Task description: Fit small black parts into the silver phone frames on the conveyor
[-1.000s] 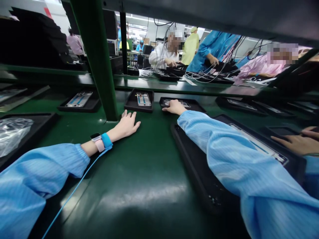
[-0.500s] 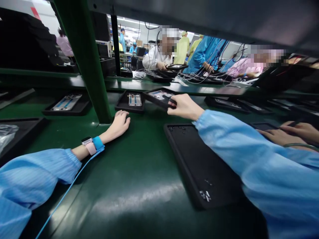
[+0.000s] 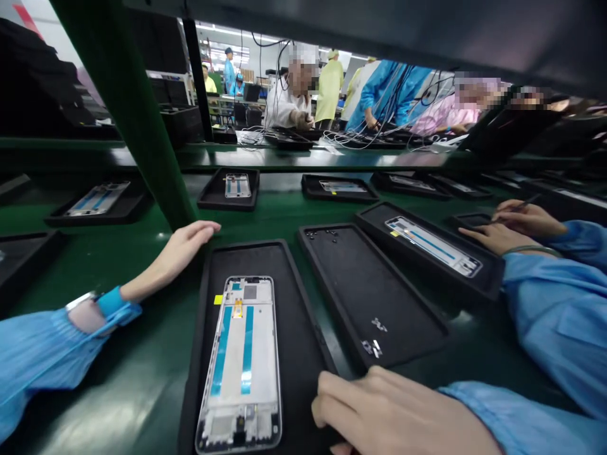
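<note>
A black tray (image 3: pixel 303 354) stands in front, holding a silver phone frame (image 3: pixel 260 354) with blue strips and a yellow tab. My right hand (image 3: pixel 393 411) is closed on the tray's right rim near the bottom of the view, its thumb mostly hidden. Beyond the tray's far left corner, my left hand (image 3: pixel 173 262) is held with fingers stretched out and nothing in them. Right of the front tray lies a second black tray (image 3: pixel 370 291) with small dark parts at its far end and small metal pieces (image 3: pixel 374 347) near its front.
Another tray (image 3: pixel 488 278) with a phone frame stands at right, beside a co-worker's hands (image 3: pixel 516 227). More trays, one of them (image 3: pixel 228 202) behind my left hand, line the back of the green table (image 3: pixel 118 398). A green post (image 3: pixel 142 139) rises at left.
The tray that my right hand held at the back is now in front of me, with its phone frame. My left hand has shifted left in view. The tray at right is now uncovered.
</note>
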`<control>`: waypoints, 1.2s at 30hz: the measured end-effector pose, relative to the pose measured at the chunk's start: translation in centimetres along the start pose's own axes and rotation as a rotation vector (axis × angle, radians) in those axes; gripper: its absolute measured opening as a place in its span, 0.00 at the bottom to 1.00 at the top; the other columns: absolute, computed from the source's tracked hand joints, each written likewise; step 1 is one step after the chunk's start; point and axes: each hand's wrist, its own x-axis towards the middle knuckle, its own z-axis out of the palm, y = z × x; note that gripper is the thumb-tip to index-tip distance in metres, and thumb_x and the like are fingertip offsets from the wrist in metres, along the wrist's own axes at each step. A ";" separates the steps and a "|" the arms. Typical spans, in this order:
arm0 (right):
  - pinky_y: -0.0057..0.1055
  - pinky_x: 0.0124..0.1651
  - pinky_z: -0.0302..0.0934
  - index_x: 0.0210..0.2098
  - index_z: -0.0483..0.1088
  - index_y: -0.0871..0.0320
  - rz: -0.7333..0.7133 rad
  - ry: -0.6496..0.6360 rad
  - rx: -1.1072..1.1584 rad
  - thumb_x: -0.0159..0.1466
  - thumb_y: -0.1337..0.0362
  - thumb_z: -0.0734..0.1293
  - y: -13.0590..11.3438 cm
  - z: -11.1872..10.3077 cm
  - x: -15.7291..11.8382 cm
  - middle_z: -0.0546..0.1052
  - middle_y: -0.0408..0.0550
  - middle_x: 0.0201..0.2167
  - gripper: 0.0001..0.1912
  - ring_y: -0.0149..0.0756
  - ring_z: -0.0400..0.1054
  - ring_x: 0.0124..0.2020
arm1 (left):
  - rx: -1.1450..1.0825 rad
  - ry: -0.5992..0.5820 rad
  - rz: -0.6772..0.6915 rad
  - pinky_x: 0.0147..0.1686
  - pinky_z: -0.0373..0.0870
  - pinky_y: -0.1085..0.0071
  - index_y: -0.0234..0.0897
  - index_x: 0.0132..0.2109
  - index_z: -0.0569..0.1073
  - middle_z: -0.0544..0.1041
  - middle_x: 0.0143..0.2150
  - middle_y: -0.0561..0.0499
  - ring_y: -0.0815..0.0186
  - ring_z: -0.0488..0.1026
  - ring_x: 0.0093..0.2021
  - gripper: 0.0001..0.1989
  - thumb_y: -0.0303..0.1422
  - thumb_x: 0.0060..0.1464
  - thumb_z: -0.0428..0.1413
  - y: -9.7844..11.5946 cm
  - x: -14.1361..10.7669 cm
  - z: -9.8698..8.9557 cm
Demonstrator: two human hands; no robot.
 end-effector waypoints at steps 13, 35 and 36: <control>0.25 0.29 0.58 0.31 0.72 0.61 0.519 0.451 0.140 0.60 0.61 0.62 19.8 -4.9 2.5 0.71 0.41 0.17 0.10 0.29 0.66 0.17 | 0.469 -0.203 0.278 0.48 0.64 0.56 0.33 0.49 0.66 0.72 0.46 0.42 0.54 0.67 0.46 0.21 0.41 0.56 0.42 2.2 -4.2 2.6; 0.28 0.36 0.58 0.31 0.74 0.63 0.510 0.418 -0.055 0.57 0.66 0.65 21.2 -1.5 3.8 0.75 0.50 0.30 0.07 0.35 0.67 0.32 | 0.451 -0.226 0.262 0.47 0.63 0.58 0.32 0.49 0.66 0.72 0.45 0.43 0.56 0.66 0.46 0.22 0.42 0.55 0.41 2.8 -4.5 2.6; 0.28 0.36 0.58 0.31 0.74 0.63 0.511 0.421 -0.056 0.55 0.68 0.66 21.3 -1.5 3.8 0.75 0.50 0.30 0.06 0.35 0.67 0.32 | 0.450 -0.224 0.262 0.47 0.63 0.58 0.32 0.49 0.66 0.72 0.45 0.43 0.56 0.66 0.46 0.22 0.42 0.55 0.41 2.7 -4.5 2.6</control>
